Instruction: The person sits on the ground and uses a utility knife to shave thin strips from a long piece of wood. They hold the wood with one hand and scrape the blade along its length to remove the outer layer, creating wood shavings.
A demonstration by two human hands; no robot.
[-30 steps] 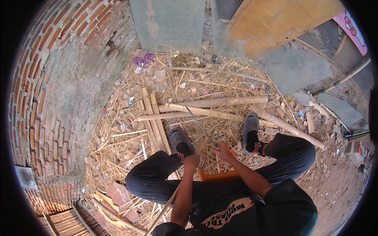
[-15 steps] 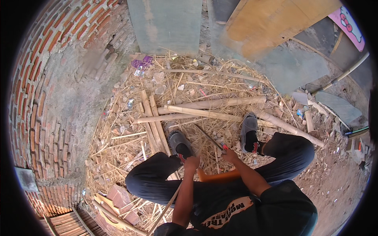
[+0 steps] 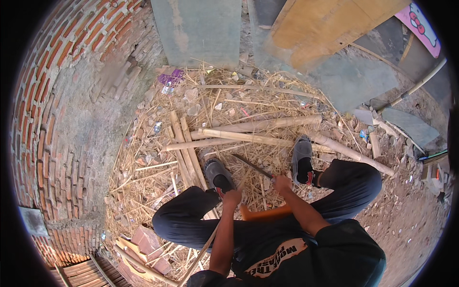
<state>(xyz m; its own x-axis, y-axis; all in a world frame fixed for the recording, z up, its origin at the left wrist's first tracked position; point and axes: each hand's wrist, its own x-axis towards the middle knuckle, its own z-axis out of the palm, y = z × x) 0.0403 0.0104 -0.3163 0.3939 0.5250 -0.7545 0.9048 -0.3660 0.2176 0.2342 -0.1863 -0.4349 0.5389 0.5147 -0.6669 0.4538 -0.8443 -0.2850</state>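
Note:
In my right hand [image 3: 282, 183] is a long-bladed knife [image 3: 252, 165], its dark blade slanting up and to the left over the straw between my shoes. My fingers are wrapped around its handle. My left hand [image 3: 232, 197] is closed around a thin bamboo strip [image 3: 204, 248], which runs back under my left forearm toward the lower edge; a short end sticks out past the fist. The blade and the strip's short end are apart. An orange seat-like piece [image 3: 267, 213] shows beneath me, between my legs.
Split bamboo lengths [image 3: 187, 150] and bamboo poles [image 3: 258, 125] lie ahead of my shoes on straw and rubble. A brick wall [image 3: 45, 158] stands at left. Grey and brown boards [image 3: 198, 33] lean at the back. Broken bricks [image 3: 148, 241] lie at lower left.
My right hand has turned and shifted slightly right, and the knife's blade has swung a little with its tip moving left. My left hand stays almost still on the bamboo strip.

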